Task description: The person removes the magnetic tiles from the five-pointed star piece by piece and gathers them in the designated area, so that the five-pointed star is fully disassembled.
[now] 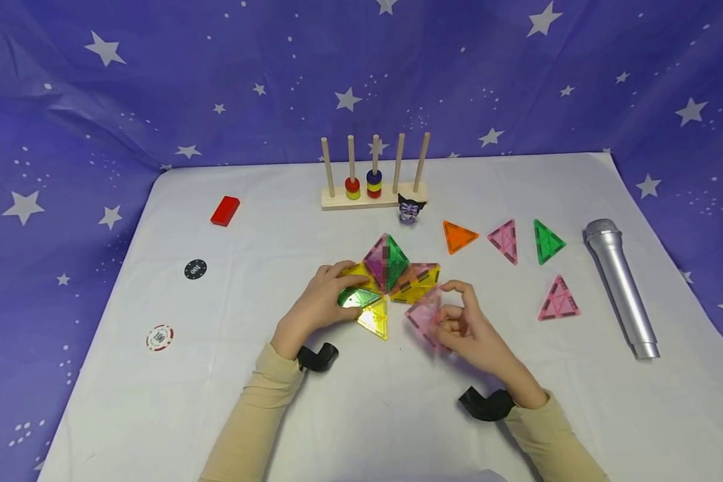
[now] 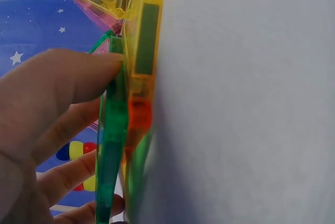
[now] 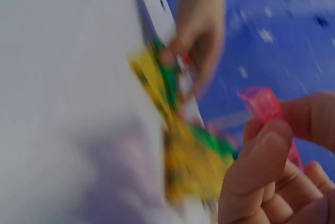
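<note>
My right hand pinches a pink triangular magnetic tile between thumb and fingers, off the table to the right of a cluster of joined tiles. The same pink tile shows at the fingertips in the right wrist view, which is blurred. My left hand grips a green triangular tile at the cluster's left side, thumb on its near edge and fingers beyond. Beside it lie a yellow tile, a purple tile, another green tile and a yellow-and-pink pair.
Loose orange, pink and green triangles lie right, near a silver microphone. Behind stand a wooden peg rack and small figure. Left lie a red block and two chips.
</note>
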A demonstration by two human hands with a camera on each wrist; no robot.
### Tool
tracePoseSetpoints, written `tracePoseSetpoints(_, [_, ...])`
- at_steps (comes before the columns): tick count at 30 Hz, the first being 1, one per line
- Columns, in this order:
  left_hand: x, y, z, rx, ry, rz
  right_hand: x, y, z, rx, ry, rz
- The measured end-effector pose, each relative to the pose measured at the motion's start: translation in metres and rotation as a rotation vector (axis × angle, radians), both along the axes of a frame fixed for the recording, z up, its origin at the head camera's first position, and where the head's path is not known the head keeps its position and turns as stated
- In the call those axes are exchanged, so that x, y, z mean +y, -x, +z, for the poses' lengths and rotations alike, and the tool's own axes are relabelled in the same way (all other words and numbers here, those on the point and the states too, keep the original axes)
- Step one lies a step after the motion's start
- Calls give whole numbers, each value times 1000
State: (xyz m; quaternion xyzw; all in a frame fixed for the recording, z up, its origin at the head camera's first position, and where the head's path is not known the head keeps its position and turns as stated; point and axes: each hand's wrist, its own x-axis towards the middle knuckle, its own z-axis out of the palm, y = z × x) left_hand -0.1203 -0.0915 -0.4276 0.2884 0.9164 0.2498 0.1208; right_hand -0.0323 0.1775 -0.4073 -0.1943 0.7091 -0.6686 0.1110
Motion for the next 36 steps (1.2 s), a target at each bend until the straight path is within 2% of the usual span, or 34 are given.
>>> tracePoseSetpoints(3, [1,0,0,-5,-1,-2,36,-1,-6,49,47,-52])
tracePoseSetpoints(5, [1,0,0,-5,-8,1,56,1,-7,61,42,-115])
tracePoseSetpoints(8, [0,-1,-1,-2,-19,3,79,6,-9,11,-52,-234])
tracePoseSetpoints(12, [-1,-1,-2,-12,-15,-2,96,13,-14,-103,-252,-334])
tracePoseSetpoints(16, [-1,-1,-2,-21,-1,-1,103,17,-21,-104,-413,-357])
tracePoseSetpoints(22, [-1,-1,1,-24,-2,-4,106,22,-21,-96,-584,-365])
tracePoseSetpoints(25, [-1,-1,2,-27,-1,1,107,23,-20,-113,-632,-351])
tracePoseSetpoints(29, [-1,-2,2,-21,0,-8,109,24,-19,-134,-642,-347])
tracePoseSetpoints(31, [-1,-2,1,-21,0,-14,109,24,-16,-128,-688,-354])
tracePoseSetpoints(34, [-3,-2,2,-27,-8,-26,107,22,-7,-121,-827,-379])
tracePoseSetpoints(36, [-4,-3,3,-36,-15,-35,103,20,2,-84,-927,-425])
